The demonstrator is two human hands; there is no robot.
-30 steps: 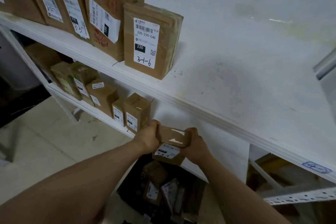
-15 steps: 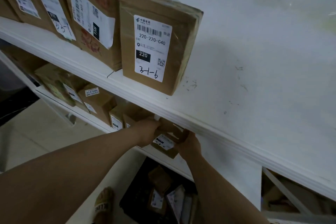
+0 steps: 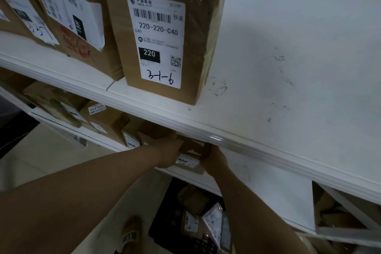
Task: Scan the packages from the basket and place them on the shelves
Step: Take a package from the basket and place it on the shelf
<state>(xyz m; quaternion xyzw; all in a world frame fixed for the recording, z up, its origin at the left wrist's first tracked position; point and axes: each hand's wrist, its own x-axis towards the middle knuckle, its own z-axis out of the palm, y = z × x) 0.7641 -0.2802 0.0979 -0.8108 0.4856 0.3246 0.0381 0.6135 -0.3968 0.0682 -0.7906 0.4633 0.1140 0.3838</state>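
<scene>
Upper shelf (image 3: pixel 288 88): white, scuffed, its front lip runs from 9 o'clock down to 4 o'clock across the view.
Big box (image 3: pixel 198 37) stands upright on it at 12 o'clock, near the lip. Label reads 220-220-C40, with "9-1-3" handwritten upside down.
More boxes (image 3: pixel 78 27) sit at its 9 o'clock, touching it, labels facing out. The row runs off the frame at 10 o'clock.
Lower shelf (image 3: pixel 268 187): white, below and behind the upper lip, bare at 4 o'clock.
Small boxes (image 3: pixel 103 117) sit in a row on the lower shelf at 9 o'clock, packed side by side. The last one in the row is just beside the left hand.
Basket (image 3: pixel 160 231): dark, on the floor at 6 o'clock under the lower shelf. Several packages still lie in it, brown and grey.
Package (image 3: pixel 191 154): small brown carton with a white label facing the camera, just below centre. It sits at the front edge of the lower shelf, its top tucked under the upper lip. Can't tell if it's resting on the shelf.
Left hand (image 3: pixel 167 150) grips the package's 9 o'clock side. Right hand (image 3: pixel 214 159) grips the 3 o'clock side. Fingers are mostly hidden behind the carton.
Sandal (image 3: pixel 129 235) is on the floor at 7 o'clock, just beside the basket.
</scene>
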